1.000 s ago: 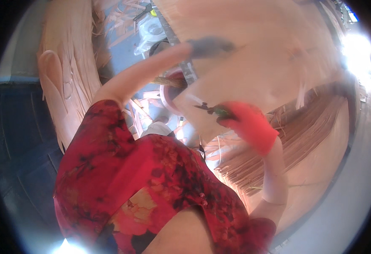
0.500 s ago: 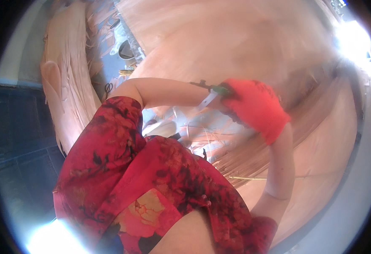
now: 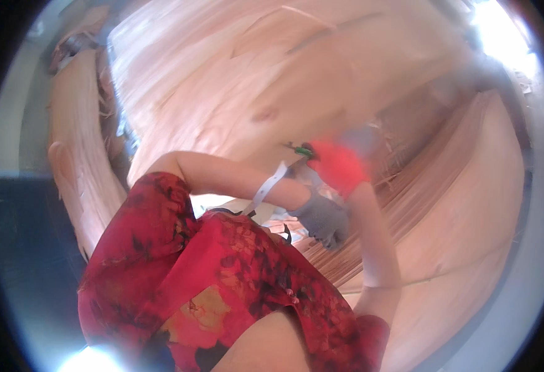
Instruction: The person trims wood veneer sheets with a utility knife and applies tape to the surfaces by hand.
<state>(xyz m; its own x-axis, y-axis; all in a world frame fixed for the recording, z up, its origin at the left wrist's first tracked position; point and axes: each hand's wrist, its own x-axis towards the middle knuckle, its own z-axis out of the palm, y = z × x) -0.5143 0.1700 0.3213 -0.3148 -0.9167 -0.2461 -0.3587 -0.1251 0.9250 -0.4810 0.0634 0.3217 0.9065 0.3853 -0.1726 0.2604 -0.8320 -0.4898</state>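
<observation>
My right hand, in a bright red glove, is closed around a small tool with a green body and a thin dark tip. A white strip with small dark dots hangs across my left forearm, below the tool. My left hand wears a grey glove and sits just under the right one, its fingers curled down near the edge of stacked brown wood veneer. Whatever those fingers hold is hidden. A broad pale veneer sheet spreads out beyond my hands, blurred in places.
Another long bundle of veneer lies at the left. A large light sheet curves along the right, with a thin stick across it. Scraps lie on the floor between my arms and lap. Bright light glares at the upper right.
My right hand has moved left and down with the green tool. My grey-gloved left hand has come into sight beneath it. The broad veneer sheet now covers more of the upper left.
</observation>
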